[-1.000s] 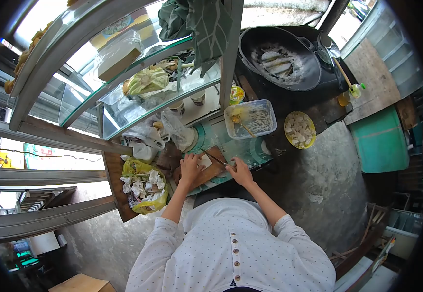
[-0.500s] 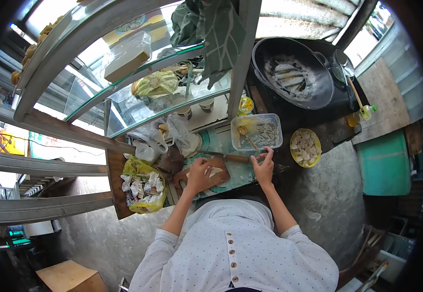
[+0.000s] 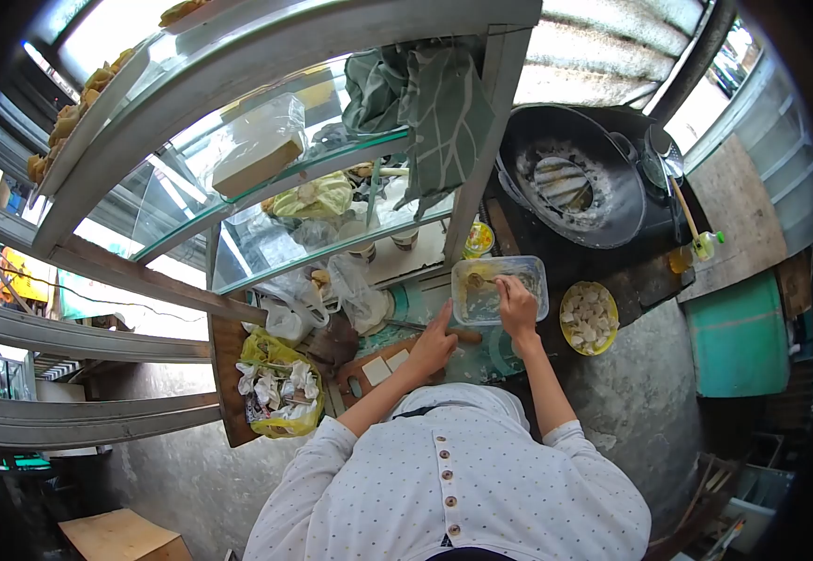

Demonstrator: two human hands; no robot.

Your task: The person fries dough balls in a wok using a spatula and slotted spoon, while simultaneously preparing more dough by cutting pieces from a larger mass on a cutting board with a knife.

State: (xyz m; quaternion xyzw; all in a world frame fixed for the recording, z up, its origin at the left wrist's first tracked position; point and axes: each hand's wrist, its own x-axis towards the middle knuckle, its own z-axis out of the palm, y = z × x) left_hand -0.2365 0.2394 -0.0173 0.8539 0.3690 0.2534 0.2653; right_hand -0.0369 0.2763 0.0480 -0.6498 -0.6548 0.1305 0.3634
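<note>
My right hand is closed on the handle of a spoon, whose bowl end dips into a clear plastic container with a pale yellowish wet residue. My left hand is beside the container's near left corner, index finger stretched out, apparently holding nothing. Below that hand lies a brown cutting board with white square slices on it; the left hand and forearm hide part of the board. A knife with a wooden handle rests behind the board, partly covered by the left hand.
A yellow bowl of pale cut chunks stands right of the container. Behind it is a large black wok with oil and pieces frying. A glass display case rises at the left, above a yellow bag of crumpled waste.
My right hand has moved up into the container and taken hold of the spoon. My left hand has moved right, off the board toward the container, uncovering the white slices. The view has shifted slightly.
</note>
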